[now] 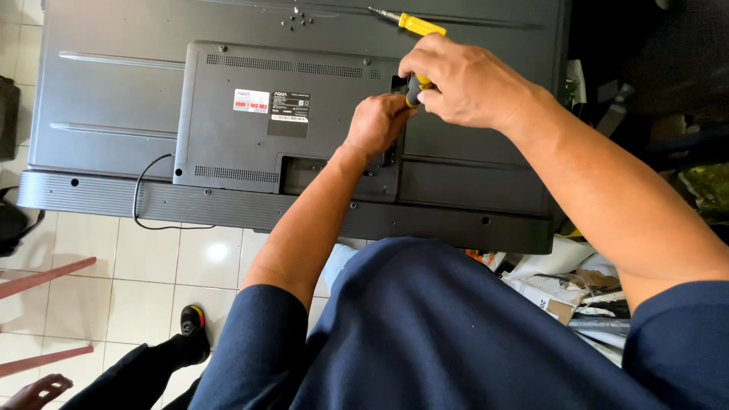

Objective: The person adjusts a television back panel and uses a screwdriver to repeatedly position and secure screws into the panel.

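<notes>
A large grey flat-screen television [114, 91] lies face down on a white tiled floor, its darker rear cover [228, 144] facing up. My right hand [463, 80] grips the yellow and black handle of a screwdriver [415, 89] at the cover's right edge. My left hand [377, 121] sits just below it, fingers curled and pinched around the tool's lower end; the tip is hidden. A second yellow-handled screwdriver [414, 24] lies on the television just beyond my right hand. Several loose screws [295, 19] rest near the top edge.
A black cable [140, 199] loops off the television's near edge. Crumpled paper and cardboard [566, 292] pile up at the right. At the lower left are another person's black shoe [195, 325] and hand [34, 391], beside red wooden bars [45, 277].
</notes>
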